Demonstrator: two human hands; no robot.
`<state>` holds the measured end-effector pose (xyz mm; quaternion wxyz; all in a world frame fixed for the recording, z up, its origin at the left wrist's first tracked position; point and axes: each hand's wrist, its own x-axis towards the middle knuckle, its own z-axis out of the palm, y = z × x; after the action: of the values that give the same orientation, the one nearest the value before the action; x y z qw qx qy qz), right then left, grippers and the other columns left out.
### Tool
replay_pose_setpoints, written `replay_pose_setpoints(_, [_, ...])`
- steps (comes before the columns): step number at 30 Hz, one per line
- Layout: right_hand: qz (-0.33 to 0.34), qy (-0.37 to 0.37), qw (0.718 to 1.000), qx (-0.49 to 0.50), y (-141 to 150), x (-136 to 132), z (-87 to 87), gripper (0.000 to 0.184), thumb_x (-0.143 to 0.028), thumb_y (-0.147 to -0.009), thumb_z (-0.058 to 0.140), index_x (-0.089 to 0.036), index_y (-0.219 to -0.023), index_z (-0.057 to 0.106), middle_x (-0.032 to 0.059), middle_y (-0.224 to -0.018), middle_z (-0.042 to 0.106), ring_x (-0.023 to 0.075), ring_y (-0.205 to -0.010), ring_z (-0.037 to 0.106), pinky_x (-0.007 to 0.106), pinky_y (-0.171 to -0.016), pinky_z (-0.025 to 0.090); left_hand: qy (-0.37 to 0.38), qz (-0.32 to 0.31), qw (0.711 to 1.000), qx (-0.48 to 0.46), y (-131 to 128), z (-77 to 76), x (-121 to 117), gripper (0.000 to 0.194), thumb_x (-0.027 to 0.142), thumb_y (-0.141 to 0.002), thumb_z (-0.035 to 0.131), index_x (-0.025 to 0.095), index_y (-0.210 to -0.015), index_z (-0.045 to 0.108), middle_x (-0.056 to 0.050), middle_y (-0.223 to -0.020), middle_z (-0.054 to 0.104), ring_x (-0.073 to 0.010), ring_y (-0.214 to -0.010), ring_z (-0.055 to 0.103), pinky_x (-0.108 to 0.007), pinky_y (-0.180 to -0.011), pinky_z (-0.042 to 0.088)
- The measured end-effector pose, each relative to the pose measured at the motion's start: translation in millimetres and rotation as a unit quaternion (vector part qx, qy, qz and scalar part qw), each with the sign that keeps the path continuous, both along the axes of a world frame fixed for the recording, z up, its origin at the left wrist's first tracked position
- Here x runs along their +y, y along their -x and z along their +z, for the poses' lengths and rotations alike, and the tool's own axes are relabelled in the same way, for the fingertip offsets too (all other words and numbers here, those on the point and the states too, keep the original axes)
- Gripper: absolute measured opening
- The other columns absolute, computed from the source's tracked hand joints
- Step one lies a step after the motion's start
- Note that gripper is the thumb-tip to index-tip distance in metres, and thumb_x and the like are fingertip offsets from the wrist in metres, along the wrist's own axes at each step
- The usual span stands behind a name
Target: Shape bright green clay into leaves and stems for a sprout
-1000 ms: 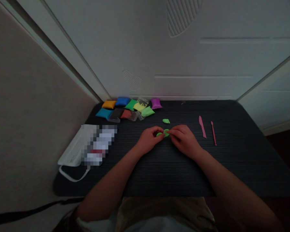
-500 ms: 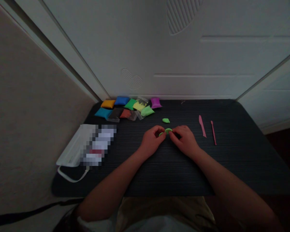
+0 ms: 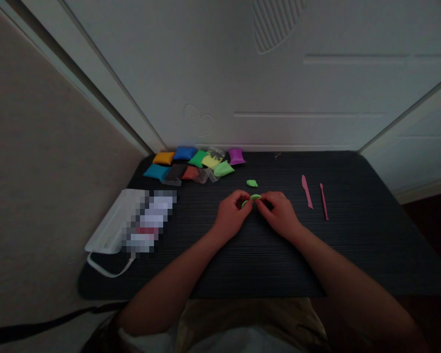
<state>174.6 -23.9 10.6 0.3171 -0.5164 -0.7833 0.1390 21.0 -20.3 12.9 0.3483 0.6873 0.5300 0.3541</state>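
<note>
Between my two hands is a piece of light green modelling clay (image 3: 256,197), thin and rounded where it shows. My left hand (image 3: 232,212) pinches it from the left, and a bit of green also shows between its thumb and fingers. My right hand (image 3: 279,211) grips the clay's right side with thumb and fingertips. Fingers hide part of the clay, so I cannot tell if it is one piece or two. A small loose lump of the same green clay (image 3: 252,183) lies on the table just beyond my hands.
Several coloured clay packets (image 3: 185,153) lie at the back left of the dark table (image 3: 257,264). A pink plastic knife (image 3: 306,191) and a thin pink stick tool (image 3: 324,201) lie right of my hands. A white pouch with a strap (image 3: 113,220) rests at left, beside a blurred item (image 3: 152,220).
Both hands stay in nearly the same place, still pinching the clay. The clay between them appears tilted slightly flatter, showing less of its face. Everything else lies unchanged.
</note>
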Motion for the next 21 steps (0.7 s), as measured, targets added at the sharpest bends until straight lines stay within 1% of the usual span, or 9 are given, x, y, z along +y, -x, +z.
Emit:
replay_pose_setpoints(3, [0.006,0.017,1.000,0.010,-2.1,0.3,-0.9,0.015,-0.032,-0.082,0.049,-0.020,-0.081,0.058,0.0008,-0.071,0.060,0.0153,-0.069,0.055,0.031,-0.069,0.039,-0.039,0.019,0.998,0.052,5.3,-0.6,4.9,0.009,0.027,-0.077,0.050,0.020,-0.079,0.055,0.001,-0.077,0.057,-0.0134,-0.071,0.052,-0.026,-0.066,0.042])
replay_pose_setpoints(6, [-0.018,0.020,0.999,0.028,-5.6,4.9,-4.2,0.020,-0.034,-0.082,0.047,-0.020,-0.093,0.056,0.0036,-0.083,0.061,0.0162,-0.076,0.055,0.031,-0.071,0.041,-0.072,0.041,0.990,0.111,14.3,-2.9,14.4,0.008,0.026,-0.076,0.051,0.020,-0.078,0.055,-0.001,-0.083,0.058,-0.0166,-0.083,0.051,-0.029,-0.075,0.041])
replay_pose_setpoints(9, [-0.055,0.009,0.998,0.020,-5.8,17.0,-8.7,0.025,-0.030,-0.084,0.043,-0.018,-0.104,0.053,0.0075,-0.096,0.058,0.0160,-0.079,0.056,0.031,-0.072,0.043,-0.078,0.036,0.985,0.148,20.9,-5.8,22.6,0.005,0.023,-0.072,0.053,0.019,-0.073,0.057,-0.002,-0.083,0.059,-0.0184,-0.087,0.050,-0.033,-0.082,0.038])
replay_pose_setpoints(11, [-0.061,0.002,0.998,0.001,-2.7,27.7,-10.6,0.030,-0.031,-0.082,0.047,-0.018,-0.108,0.052,0.0086,-0.102,0.057,0.0173,-0.082,0.055,0.033,-0.074,0.042,-0.083,0.029,0.984,0.157,22.3,-6.9,24.9,0.005,0.022,-0.071,0.054,0.019,-0.070,0.058,-0.002,-0.082,0.059,-0.0189,-0.087,0.049,-0.035,-0.083,0.036])
replay_pose_setpoints(13, [-0.062,-0.005,0.998,-0.018,2.2,37.3,-10.7,0.031,-0.034,-0.079,0.051,-0.020,-0.106,0.056,0.0085,-0.101,0.059,0.0200,-0.088,0.055,0.036,-0.076,0.040,-0.089,0.028,0.982,0.163,22.4,-6.7,24.7,0.006,0.022,-0.070,0.054,0.018,-0.069,0.059,-0.003,-0.082,0.059,-0.0194,-0.087,0.049,-0.036,-0.084,0.035])
replay_pose_setpoints(15, [-0.067,-0.011,0.997,-0.031,7.0,43.2,-9.3,0.025,-0.035,-0.079,0.051,-0.021,-0.097,0.061,0.0078,-0.096,0.061,0.0213,-0.090,0.054,0.037,-0.076,0.039,-0.094,0.027,0.982,0.163,23.0,-5.4,23.3,0.007,0.022,-0.070,0.054,0.018,-0.069,0.060,-0.003,-0.083,0.059,-0.0193,-0.086,0.049,-0.036,-0.083,0.036])
replay_pose_setpoints(17, [-0.075,-0.015,0.997,-0.032,10.1,44.6,-7.4,0.021,-0.035,-0.079,0.051,-0.021,-0.090,0.062,0.0074,-0.092,0.063,0.0212,-0.087,0.055,0.036,-0.074,0.038,-0.097,0.022,0.983,0.155,24.8,-3.5,21.8,0.008,0.022,-0.071,0.053,0.018,-0.071,0.060,-0.003,-0.082,0.059,-0.0188,-0.086,0.050,-0.036,-0.083,0.036])
replay_pose_setpoints(21, [-0.082,-0.016,0.996,-0.009,9.3,39.6,-5.2,0.018,-0.032,-0.080,0.049,-0.020,-0.087,0.061,0.0053,-0.084,0.065,0.0183,-0.077,0.057,0.033,-0.071,0.040,-0.091,0.011,0.988,0.126,30.3,-0.6,21.2,0.011,0.023,-0.074,0.051,0.019,-0.076,0.062,-0.003,-0.082,0.060,-0.0191,-0.085,0.052,-0.036,-0.081,0.039])
